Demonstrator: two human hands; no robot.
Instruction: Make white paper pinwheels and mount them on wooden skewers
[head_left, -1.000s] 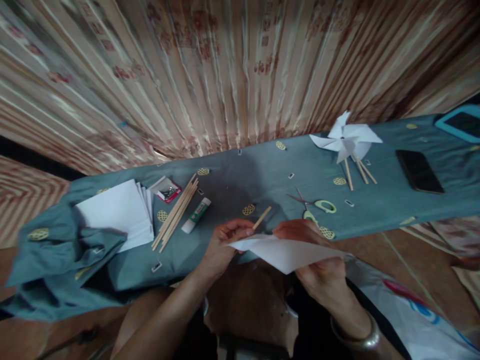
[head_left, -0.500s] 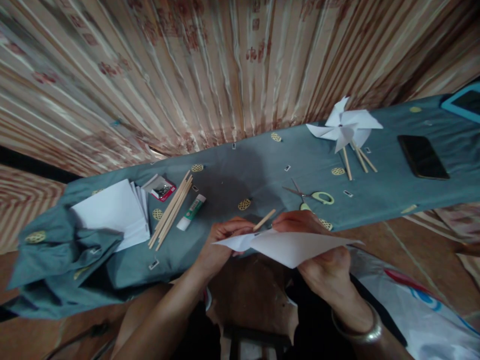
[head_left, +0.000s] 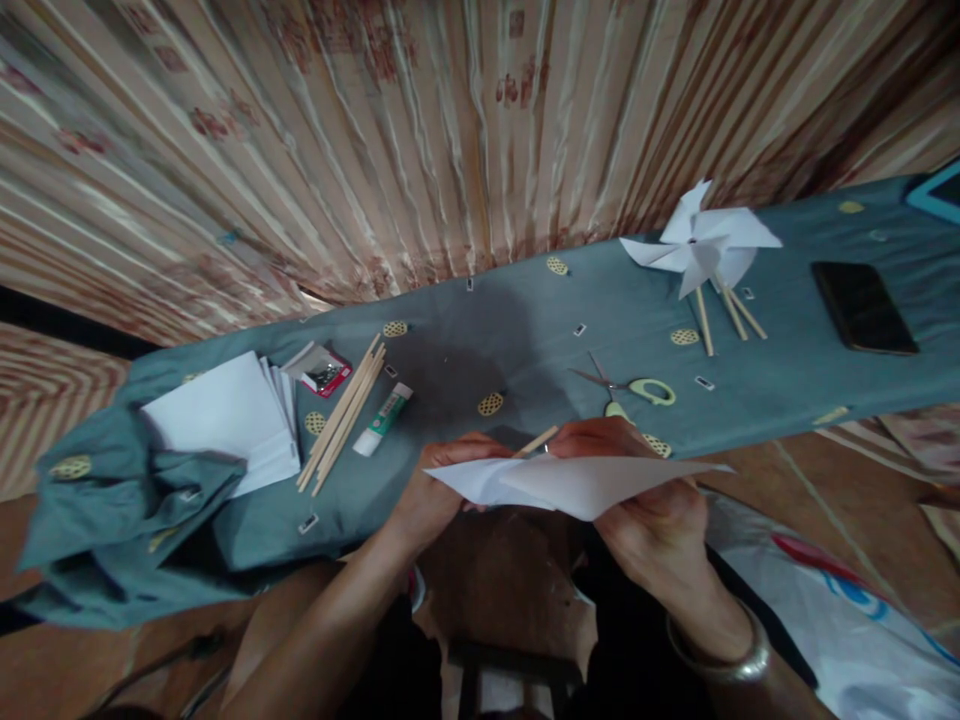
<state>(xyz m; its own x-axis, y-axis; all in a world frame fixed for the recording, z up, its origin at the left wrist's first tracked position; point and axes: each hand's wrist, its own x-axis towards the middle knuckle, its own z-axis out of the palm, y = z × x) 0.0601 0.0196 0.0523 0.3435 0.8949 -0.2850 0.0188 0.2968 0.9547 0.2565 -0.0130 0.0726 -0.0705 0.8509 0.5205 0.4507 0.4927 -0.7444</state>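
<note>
A folded white paper pinwheel is held between my hands, over the table's near edge. Its sheet hides most of my fingers. My left hand is closed at the pinwheel's left side, around a wooden stick whose tip shows above the paper. My right hand is closed on the pinwheel's right part, its fingertips close to the stick's tip. A small shiny spot shows there, too small to name. Scissors with light green handles lie just beyond my right hand.
To the left lie white paper sheets, a pack of pins, several wooden sticks and a glue stick. Finished pinwheels, a phone and a blue-edged device are at the right. A plastic bag sits below.
The pinwheel has tilted flatter, and its left part now covers more of my left fingers. Less of the stick shows above the paper. The view has shifted slightly.
</note>
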